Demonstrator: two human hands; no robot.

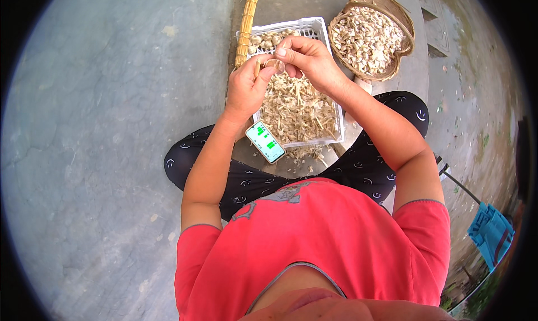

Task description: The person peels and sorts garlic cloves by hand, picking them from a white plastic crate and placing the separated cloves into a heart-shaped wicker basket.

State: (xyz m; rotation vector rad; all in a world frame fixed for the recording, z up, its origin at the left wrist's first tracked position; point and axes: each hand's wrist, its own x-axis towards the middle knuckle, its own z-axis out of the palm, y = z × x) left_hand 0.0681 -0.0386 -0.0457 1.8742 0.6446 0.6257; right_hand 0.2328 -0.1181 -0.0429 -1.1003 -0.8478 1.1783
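Note:
Over a white plastic crate (341,127), my left hand (249,85) grips a partly peeled garlic bulb (275,64), with its dry stem showing between thumb and fingers. My right hand (309,60) touches the bulb's far side, thumb and forefinger pinched together at a bit of its skin. Whole garlic bulbs (267,39) lie in the crate's far end. Dry garlic skins and stems (298,106) fill the near part. To the right, separated cloves (367,39) fill a woven wicker basket (388,75) with an arched handle.
A smartphone (265,142) with a lit screen lies by the crate's near left corner. A tied straw bundle (248,22) rests along the crate's left edge. Loose skins (307,153) lie between my crossed legs. A blue item (491,232) is far right.

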